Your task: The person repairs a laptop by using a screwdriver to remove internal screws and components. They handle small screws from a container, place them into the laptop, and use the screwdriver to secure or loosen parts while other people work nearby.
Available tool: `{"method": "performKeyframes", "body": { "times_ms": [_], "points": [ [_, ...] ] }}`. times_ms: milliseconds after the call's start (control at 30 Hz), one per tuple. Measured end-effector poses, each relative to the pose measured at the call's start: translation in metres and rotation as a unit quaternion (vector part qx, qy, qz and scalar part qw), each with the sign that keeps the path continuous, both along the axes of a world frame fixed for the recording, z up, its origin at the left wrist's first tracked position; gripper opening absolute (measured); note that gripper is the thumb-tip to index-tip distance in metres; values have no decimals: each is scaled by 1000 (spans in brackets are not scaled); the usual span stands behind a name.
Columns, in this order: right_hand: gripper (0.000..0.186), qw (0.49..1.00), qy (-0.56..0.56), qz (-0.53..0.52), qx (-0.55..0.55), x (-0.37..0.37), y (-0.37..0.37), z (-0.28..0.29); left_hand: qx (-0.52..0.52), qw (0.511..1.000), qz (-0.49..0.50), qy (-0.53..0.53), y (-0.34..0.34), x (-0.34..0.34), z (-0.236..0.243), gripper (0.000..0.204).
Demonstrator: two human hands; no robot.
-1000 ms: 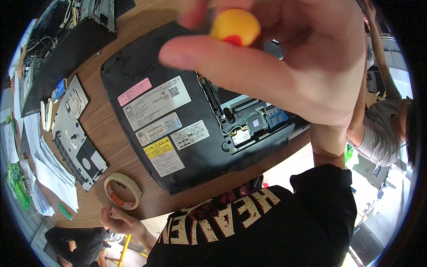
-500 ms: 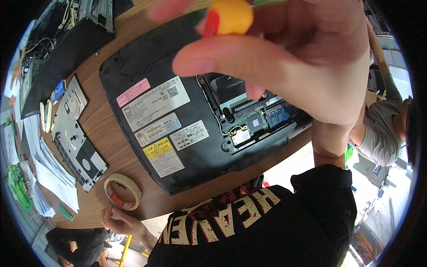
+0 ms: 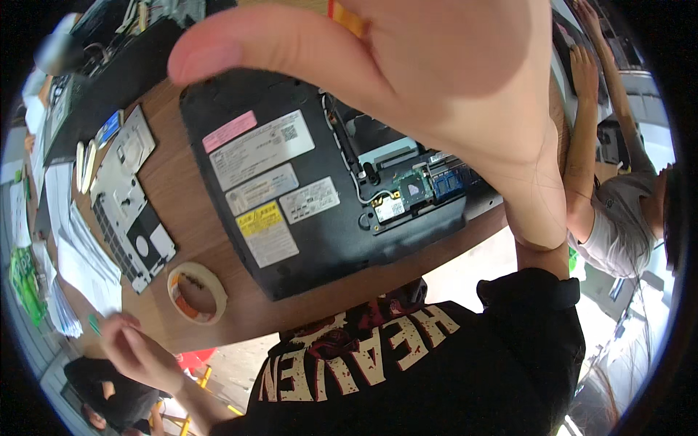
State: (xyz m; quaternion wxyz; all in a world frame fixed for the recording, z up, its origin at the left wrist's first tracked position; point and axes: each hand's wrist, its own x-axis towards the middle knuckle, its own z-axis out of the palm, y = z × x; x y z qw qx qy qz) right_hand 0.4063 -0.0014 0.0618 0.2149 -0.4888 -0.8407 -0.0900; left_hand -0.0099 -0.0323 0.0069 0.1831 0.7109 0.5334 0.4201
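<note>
My right hand (image 3: 451, 80) fills the top of the view, its thumb stretched out to the left. Behind the palm shows part of a yellow-and-red screwdriver handle (image 3: 347, 17); the fingers round it and its shaft are hidden. Below lies a black laptop (image 3: 320, 254), bottom up, with labels on its base and an uncovered bay showing a small green circuit card (image 3: 414, 187) and a blue memory module (image 3: 448, 185). My left hand (image 3: 142, 356) hovers at the table's front left edge, fingers loosely bent and holding nothing visible. A roll of masking tape (image 3: 220, 294) lies near it.
A silver-and-black cover panel (image 3: 134, 196) lies left of the laptop, beside white stick-like pieces (image 3: 86, 166) and paper sheets (image 3: 83, 254). An open computer case (image 3: 109, 91) stands at the back left. Another person (image 3: 625, 218) works at the right.
My right hand has come closer and moved left, thumb now extended, covering most of the screwdriver handle. My left hand has shifted left, away from the tape. The view has shifted slightly.
</note>
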Motion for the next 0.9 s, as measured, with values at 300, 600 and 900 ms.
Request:
{"method": "performKeyframes", "body": {
  "times_ms": [300, 600, 900],
  "points": [
    [47, 965, -107, -181, 157, -46, 5, 0, -97, 908, -404, -50, 100, 215, 1, 30],
    [25, 991, 26, -54, 124, -22, 6, 0, 9, 934, -355, -37, 108, 238, -14, 22],
    [26, 985, 165, 7, -53, 1, -3, 6, 69, 892, -447, -5, 119, 242, -16, 22]
  ]
}}
